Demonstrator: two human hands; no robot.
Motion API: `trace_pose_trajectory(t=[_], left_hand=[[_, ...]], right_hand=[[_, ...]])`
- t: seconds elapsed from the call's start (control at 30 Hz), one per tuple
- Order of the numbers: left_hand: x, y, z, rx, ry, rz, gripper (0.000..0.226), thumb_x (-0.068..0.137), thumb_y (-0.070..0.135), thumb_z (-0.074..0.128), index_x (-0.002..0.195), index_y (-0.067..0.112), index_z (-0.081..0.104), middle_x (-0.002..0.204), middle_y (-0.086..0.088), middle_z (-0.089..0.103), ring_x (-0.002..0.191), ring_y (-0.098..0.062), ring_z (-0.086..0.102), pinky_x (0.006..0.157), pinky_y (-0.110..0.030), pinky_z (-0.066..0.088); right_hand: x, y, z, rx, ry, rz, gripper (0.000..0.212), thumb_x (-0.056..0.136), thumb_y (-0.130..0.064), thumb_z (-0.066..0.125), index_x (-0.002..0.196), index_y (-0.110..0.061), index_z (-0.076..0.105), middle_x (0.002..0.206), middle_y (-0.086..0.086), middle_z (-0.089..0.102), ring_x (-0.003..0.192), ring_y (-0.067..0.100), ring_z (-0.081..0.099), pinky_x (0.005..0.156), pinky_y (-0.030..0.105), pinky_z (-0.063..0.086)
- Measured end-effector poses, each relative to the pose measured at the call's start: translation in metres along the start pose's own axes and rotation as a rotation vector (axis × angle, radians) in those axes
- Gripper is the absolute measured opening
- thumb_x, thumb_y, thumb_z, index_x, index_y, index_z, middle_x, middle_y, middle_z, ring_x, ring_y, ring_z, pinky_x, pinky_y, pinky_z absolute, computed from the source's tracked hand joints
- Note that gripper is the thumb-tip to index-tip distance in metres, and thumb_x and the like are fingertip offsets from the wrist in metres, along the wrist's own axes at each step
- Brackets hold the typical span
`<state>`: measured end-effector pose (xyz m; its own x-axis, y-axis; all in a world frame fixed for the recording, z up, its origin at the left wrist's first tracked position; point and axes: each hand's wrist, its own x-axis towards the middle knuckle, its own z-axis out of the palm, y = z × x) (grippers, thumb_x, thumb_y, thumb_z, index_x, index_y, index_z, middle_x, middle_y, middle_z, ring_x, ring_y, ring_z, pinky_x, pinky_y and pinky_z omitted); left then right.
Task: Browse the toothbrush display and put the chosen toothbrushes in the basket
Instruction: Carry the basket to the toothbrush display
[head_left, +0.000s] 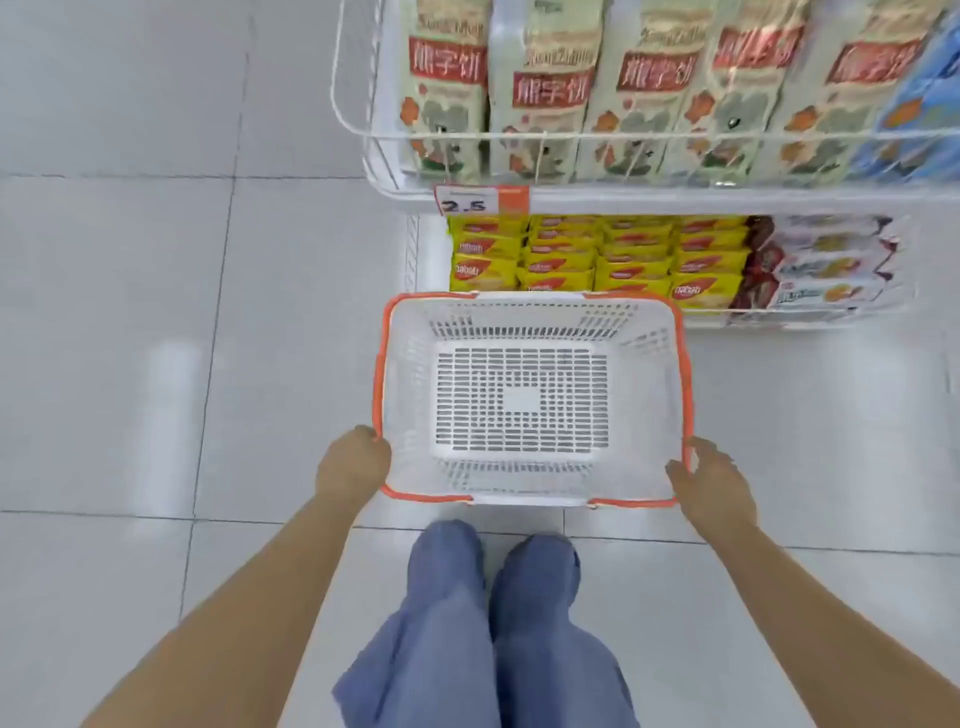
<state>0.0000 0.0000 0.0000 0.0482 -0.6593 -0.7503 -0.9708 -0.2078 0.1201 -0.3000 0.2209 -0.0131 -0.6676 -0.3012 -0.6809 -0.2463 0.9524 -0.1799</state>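
Shelf unit (675, 200) ahead and to my right holds snacks only; no toothbrush display in view. Judgement: the step in hand is the very start, carrying the basket to the right aisle; nothing chosen yet. The next move calls for walking on past this rack while keeping the basket level.

Basket (535, 304), white with orange rim, held out low in front of me over the tiled floor (130, 338), nothing in it.

Left hand (353, 462) curled round the rim at the near left corner. Right hand (709, 483) grips the near right corner, thumb inside the wall.

Writing: tall cream packets (550, 93) carry red banners reading 熊字饼. Price tag (480, 200) reads 2.5. Yellow packets (561, 260) below: brand blurred, unreadable.
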Motion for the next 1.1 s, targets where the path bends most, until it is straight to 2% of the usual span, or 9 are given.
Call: trace_pose_trajectory(t=[0.1, 0.2, 0.3, 0.43, 0.57, 0.67, 0.83, 0.93, 1.1], left_hand=[[0.057, -0.009, 0.043, -0.064, 0.042, -0.051, 0.037, 0.093, 0.014, 0.046, 0.128, 0.002, 0.049, 0.128, -0.020, 0.055, 0.119, -0.038, 0.051, 0.098, -0.039, 0.041], [0.099, -0.016, 0.079, -0.149, 0.121, -0.034, 0.041, 0.091, 0.014, 0.051, 0.129, 0.000, 0.043, 0.125, -0.022, 0.054, 0.115, -0.042, 0.053, 0.094, -0.043, 0.043], [0.118, -0.023, 0.094, -0.210, 0.292, -0.051, 0.031, 0.094, 0.008, 0.045, 0.124, 0.002, 0.046, 0.117, -0.017, 0.057, 0.106, -0.039, 0.057, 0.078, -0.039, 0.043], [0.102, -0.019, 0.088, -0.365, 0.402, -0.067, 0.018, 0.095, 0.003, 0.039, 0.112, 0.003, 0.046, 0.108, -0.016, 0.060, 0.095, -0.037, 0.059, 0.081, -0.043, 0.047], [0.053, 0.004, 0.064, -0.514, 0.253, 0.104, 0.012, 0.096, 0.001, 0.037, 0.096, 0.012, 0.041, 0.090, -0.005, 0.064, 0.090, -0.037, 0.063, 0.084, -0.048, 0.052], [0.000, 0.038, 0.039, -0.549, 0.204, 0.181, 0.017, 0.096, 0.000, 0.037, 0.089, 0.014, 0.042, 0.079, 0.005, 0.060, 0.081, -0.026, 0.057, 0.081, -0.042, 0.052], [-0.112, 0.074, -0.007, -0.531, 0.173, 0.243, 0.012, 0.096, 0.000, 0.035, 0.094, 0.010, 0.042, 0.081, 0.005, 0.059, 0.079, -0.018, 0.053, 0.073, -0.029, 0.045], [-0.191, 0.093, -0.031, -0.487, 0.112, 0.322, 0.014, 0.097, 0.000, 0.035, 0.097, 0.010, 0.044, 0.080, 0.009, 0.059, 0.074, -0.007, 0.051, 0.064, -0.015, 0.037], [-0.296, 0.148, -0.041, -0.376, 0.034, 0.489, 0.018, 0.096, -0.001, 0.034, 0.094, 0.012, 0.045, 0.079, 0.010, 0.058, 0.071, -0.005, 0.049, 0.062, -0.018, 0.036]], right_hand=[[0.053, 0.011, 0.047, 0.115, 0.064, 0.152, 0.060, 0.093, -0.025, 0.057, 0.143, -0.003, 0.034, 0.133, 0.025, 0.047, 0.121, 0.044, 0.048, 0.097, 0.049, 0.040], [0.090, 0.023, 0.082, 0.204, 0.194, 0.201, 0.063, 0.088, -0.026, 0.066, 0.140, -0.002, 0.038, 0.131, 0.024, 0.052, 0.118, 0.044, 0.051, 0.097, 0.052, 0.043], [0.101, 0.035, 0.095, 0.313, 0.412, 0.240, 0.049, 0.087, -0.013, 0.065, 0.132, -0.007, 0.046, 0.122, 0.017, 0.061, 0.110, 0.038, 0.058, 0.094, 0.047, 0.044], [0.086, 0.030, 0.081, 0.386, 0.436, 0.236, 0.026, 0.092, -0.010, 0.051, 0.118, -0.004, 0.057, 0.102, 0.015, 0.064, 0.098, 0.039, 0.061, 0.084, 0.040, 0.044], [0.032, 0.002, 0.058, 0.515, 0.325, 0.074, 0.023, 0.098, -0.024, 0.050, 0.082, -0.008, 0.055, 0.066, 0.006, 0.047, 0.069, 0.032, 0.052, 0.065, 0.031, 0.036], [-0.024, -0.033, 0.039, 0.621, 0.349, -0.009, 0.021, 0.099, -0.022, 0.051, 0.081, -0.012, 0.055, 0.061, -0.003, 0.044, 0.059, 0.015, 0.042, 0.057, 0.024, 0.034], [-0.119, -0.031, -0.022, 0.759, 0.386, 0.117, 0.020, 0.098, -0.024, 0.051, 0.085, -0.015, 0.062, 0.064, -0.007, 0.051, 0.063, 0.015, 0.048, 0.066, 0.029, 0.037], [-0.185, -0.012, -0.070, 0.849, 0.432, 0.189, 0.022, 0.098, -0.024, 0.051, 0.082, -0.014, 0.062, 0.062, -0.006, 0.051, 0.060, 0.012, 0.047, 0.062, 0.029, 0.037], [-0.261, 0.054, -0.136, 0.988, 0.549, 0.379, 0.025, 0.099, -0.027, 0.049, 0.079, -0.017, 0.060, 0.062, -0.005, 0.048, 0.059, 0.012, 0.046, 0.056, 0.027, 0.034]])
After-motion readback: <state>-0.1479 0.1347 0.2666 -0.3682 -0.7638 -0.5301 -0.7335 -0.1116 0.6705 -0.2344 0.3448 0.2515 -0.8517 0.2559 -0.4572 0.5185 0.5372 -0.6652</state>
